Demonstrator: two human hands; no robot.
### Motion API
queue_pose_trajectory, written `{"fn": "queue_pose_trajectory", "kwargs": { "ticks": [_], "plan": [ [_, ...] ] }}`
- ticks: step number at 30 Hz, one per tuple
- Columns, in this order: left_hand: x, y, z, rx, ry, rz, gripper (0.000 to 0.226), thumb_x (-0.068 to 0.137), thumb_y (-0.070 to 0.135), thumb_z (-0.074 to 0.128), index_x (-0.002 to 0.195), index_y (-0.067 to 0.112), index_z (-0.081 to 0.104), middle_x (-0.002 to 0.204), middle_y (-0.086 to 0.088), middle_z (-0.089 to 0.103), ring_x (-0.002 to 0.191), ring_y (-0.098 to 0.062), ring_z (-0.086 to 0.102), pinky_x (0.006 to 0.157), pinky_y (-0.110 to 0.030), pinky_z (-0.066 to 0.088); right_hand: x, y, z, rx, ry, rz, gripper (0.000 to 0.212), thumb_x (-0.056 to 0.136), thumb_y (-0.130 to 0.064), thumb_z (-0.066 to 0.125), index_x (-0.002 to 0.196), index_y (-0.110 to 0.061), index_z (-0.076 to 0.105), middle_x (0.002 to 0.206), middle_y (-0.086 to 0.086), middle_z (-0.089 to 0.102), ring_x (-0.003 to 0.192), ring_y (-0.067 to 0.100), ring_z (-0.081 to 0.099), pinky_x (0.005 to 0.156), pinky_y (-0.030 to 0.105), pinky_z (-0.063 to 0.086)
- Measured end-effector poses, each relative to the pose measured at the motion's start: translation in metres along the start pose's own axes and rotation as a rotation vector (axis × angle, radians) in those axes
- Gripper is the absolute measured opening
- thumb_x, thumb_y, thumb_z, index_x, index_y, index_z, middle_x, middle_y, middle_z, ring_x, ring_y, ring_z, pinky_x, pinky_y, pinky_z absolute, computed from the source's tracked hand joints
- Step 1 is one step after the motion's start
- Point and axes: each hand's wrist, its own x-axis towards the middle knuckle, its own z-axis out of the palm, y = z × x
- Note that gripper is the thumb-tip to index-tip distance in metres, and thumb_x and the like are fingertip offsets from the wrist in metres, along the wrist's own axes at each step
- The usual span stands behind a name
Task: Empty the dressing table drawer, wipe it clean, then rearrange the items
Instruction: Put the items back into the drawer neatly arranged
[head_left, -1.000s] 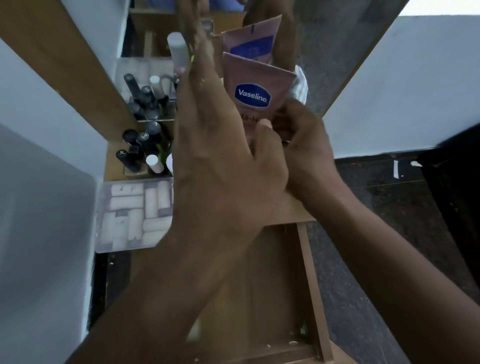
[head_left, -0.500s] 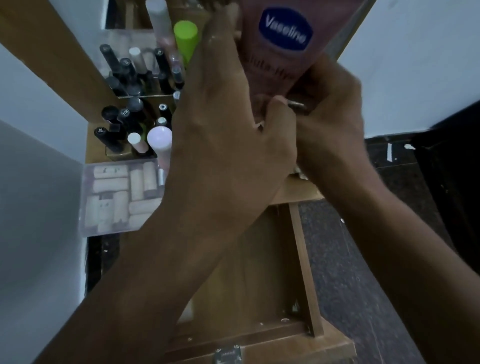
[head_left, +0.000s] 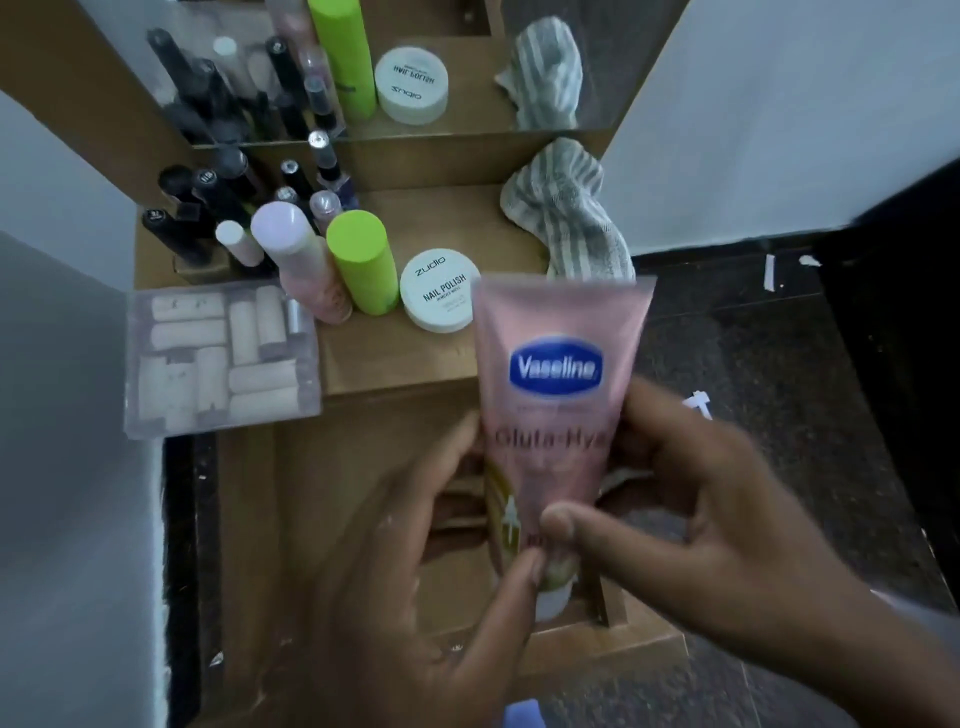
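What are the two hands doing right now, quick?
Left hand: closed, holding the lower part of the pink Vaseline tube.
Right hand: closed, holding the same tube from the other side.

— Noting: the pink Vaseline tube (head_left: 556, 395) is coming down off the table top, away from the mirror. Both hands are now holding it out over the open drawer (head_left: 322, 493).

— Grip changing?

— Yes. The left hand (head_left: 415, 587) is no longer lying across the front of the tube; it is cupping the lower left side, thumb near the cap end. The right hand (head_left: 691, 499) is wrapping the right side, thumb across the front.

— So the label is showing in full now.
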Motion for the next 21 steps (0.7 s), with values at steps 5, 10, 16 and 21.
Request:
{"fn": "queue_pose_trajectory", "kwargs": {
  "ticks": [5,10,16,21],
  "plan": [
    [-0.028,-0.032,0.010,0.038,-0.043,-0.192,0.071,0.070,0.041,0.081,0.138,0.043,0.060,0.122,0.016,0.072,0.097,-0.007,0.075,0.074,-0.029,0.064,-0.012,0.053,0.028,-0.089,-0.013,0.193,0.040,0.082,-0.017,0.084,0.116,-0.030,0.067,0.100,-0.014,0.078,0.090,0.009,0.076,0.077,0.033,0.064],
    [-0.019,-0.064,0.030,0.115,-0.149,-0.431,0.075,0.068,0.064,0.069,0.139,0.052,0.045,0.125,0.018,0.067,0.108,-0.004,0.069,0.089,-0.037,0.062,0.001,0.084,0.052,-0.191,0.029,0.325,0.042,0.084,-0.024,0.081,0.120,-0.035,0.061,0.103,-0.016,0.075,0.094,0.001,0.073,0.082,0.034,0.064],
    [-0.008,-0.086,0.059,0.146,-0.204,-0.477,0.063,0.083,0.031,0.084,0.140,0.030,0.058,0.110,0.014,0.073,0.081,0.006,0.072,0.071,-0.013,0.059,0.012,0.097,0.066,-0.454,0.070,0.422,0.048,0.093,-0.029,0.069,0.135,-0.027,0.047,0.116,-0.008,0.069,0.101,0.014,0.068,0.080,0.028,0.055],
    [-0.003,-0.089,0.071,0.094,-0.243,-0.495,0.040,0.085,0.032,0.080,0.121,0.037,0.062,0.102,0.013,0.074,0.075,0.002,0.071,0.069,-0.024,0.062,0.012,0.086,0.074,-0.619,0.073,0.445,0.089,0.098,-0.027,0.059,0.164,-0.015,0.000,0.123,0.007,0.066,0.108,0.029,0.066,0.084,0.036,0.047]
  ]
}}
